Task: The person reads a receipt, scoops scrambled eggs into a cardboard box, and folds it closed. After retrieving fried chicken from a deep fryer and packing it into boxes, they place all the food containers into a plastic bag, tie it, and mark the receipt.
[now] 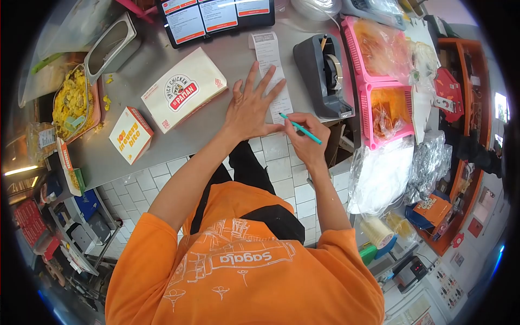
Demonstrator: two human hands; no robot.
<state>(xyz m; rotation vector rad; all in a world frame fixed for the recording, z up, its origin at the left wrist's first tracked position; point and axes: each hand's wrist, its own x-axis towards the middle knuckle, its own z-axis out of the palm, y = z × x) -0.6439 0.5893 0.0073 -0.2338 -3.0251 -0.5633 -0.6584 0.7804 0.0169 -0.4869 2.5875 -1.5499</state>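
A long printed receipt [267,47] lies on the metal counter. My left hand [252,105] is spread over it, fingers apart, partly covering the paper. A teal pen [303,131] is pinched in my right hand [309,135], its tip touching or just above the lower part of the receipt. Left of my left hand sits a closed white "Spicy Chicken" box [184,89]. Beside that stands a smaller white and orange carton [131,135]. A grey tape dispenser [317,76] stands to the right of the receipt.
At the counter's back is a tablet [216,20] with order screens. Pink baskets [364,86] holding plastic bags line the right. A tray of yellow food [73,103] and a metal pan [111,46] are at the left. White tiles [279,162] show below the counter's front edge.
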